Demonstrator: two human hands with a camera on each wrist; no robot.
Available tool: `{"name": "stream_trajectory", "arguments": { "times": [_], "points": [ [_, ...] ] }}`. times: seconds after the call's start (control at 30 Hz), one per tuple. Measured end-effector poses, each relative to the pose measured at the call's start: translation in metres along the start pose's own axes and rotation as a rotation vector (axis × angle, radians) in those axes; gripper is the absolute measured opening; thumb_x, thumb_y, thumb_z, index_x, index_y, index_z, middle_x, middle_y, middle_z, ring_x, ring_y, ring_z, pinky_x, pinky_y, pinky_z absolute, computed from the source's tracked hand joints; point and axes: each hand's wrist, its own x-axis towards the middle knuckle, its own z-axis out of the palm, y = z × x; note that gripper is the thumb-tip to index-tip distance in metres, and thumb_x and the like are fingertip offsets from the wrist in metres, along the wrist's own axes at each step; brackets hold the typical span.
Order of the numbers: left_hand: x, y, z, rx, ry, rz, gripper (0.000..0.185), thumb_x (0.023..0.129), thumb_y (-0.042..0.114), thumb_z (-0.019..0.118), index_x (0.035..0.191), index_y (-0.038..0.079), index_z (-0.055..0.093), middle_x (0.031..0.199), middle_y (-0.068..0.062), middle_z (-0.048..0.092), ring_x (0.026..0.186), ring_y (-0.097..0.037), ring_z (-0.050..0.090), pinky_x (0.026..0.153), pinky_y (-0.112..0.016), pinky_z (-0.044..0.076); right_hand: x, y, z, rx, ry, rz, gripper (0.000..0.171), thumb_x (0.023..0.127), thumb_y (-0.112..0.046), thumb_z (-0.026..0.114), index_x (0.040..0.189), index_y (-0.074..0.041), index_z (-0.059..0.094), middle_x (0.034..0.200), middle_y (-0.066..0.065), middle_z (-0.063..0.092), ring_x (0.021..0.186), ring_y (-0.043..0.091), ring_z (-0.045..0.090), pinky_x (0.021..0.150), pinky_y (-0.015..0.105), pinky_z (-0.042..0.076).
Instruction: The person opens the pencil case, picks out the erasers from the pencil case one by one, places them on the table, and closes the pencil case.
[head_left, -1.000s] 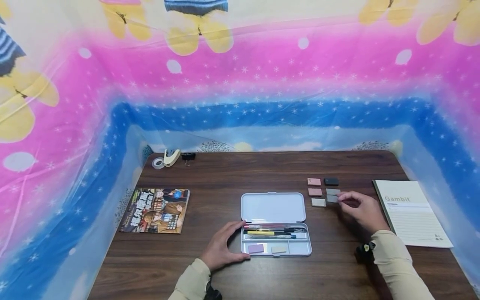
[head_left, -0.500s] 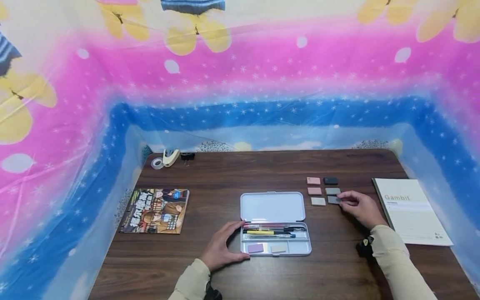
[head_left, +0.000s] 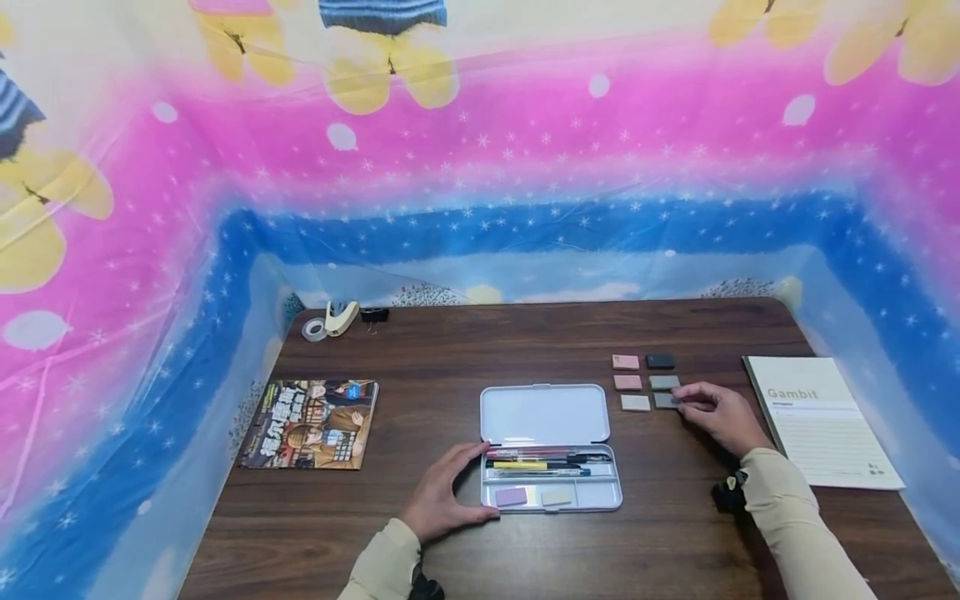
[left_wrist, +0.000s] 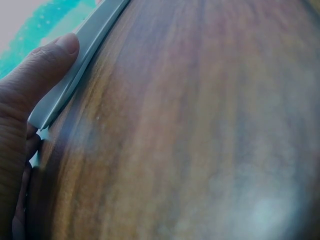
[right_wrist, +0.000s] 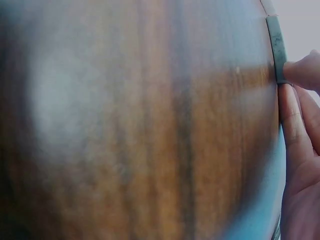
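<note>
Dark wooden table (head_left: pixel 450 367) seen from above, with a person's two hands on it. White pencil case (head_left: pixel 551 450) lies open near the middle of the front edge, its lid flat behind the tray. Pens (head_left: pixel 540 463) fill the tray's long slot, and a purple eraser (head_left: pixel 512 497) and a pale eraser (head_left: pixel 557 497) sit in its front compartments. Curled against the case's left end, the left hand (head_left: pixel 442 492) holds it with the thumb on the rim.

Toward the right edge, the right hand (head_left: pixel 720 412) pinches a grey eraser (head_left: pixel 664 401) at the near right corner of a small block of six erasers. A Gambit notebook (head_left: pixel 821 421) lies by the right edge.

A comic book (head_left: pixel 311 422) lies near the left edge. Tape (head_left: pixel 315 328), a stapler (head_left: pixel 342 316) and a binder clip (head_left: pixel 374 315) sit at the far left corner.
</note>
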Motion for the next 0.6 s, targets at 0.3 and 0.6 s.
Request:
{"name": "stream_trajectory", "arguments": {
  "times": [0.3, 0.6],
  "points": [
    [-0.001, 0.000, 0.002, -0.019, -0.013, 0.003, 0.096, 0.074, 0.038, 0.099, 0.155, 0.018, 0.053, 0.148, -0.005, 0.058, 0.134, -0.024, 0.056, 0.113, -0.050, 0.046, -0.019, -0.031, -0.003, 0.011, 0.104, -0.020, 0.020, 0.097, -0.008, 0.077, 0.115, 0.000, 0.074, 0.118, 0.021, 0.074, 0.092, -0.008, 0.066, 0.076, 0.012, 0.054],
    [-0.001, 0.001, -0.001, -0.008, -0.004, 0.013, 0.096, 0.073, 0.038, 0.099, 0.155, 0.017, 0.053, 0.147, -0.006, 0.058, 0.133, -0.024, 0.057, 0.112, -0.051, 0.047, -0.052, -0.118, 0.075, 0.084, -0.184, -0.343, 0.024, 0.085, 0.006, 0.082, 0.098, -0.013, 0.078, 0.098, -0.002, 0.077, 0.087, 0.008, 0.070, 0.076, 0.025, 0.060]
  ]
}}
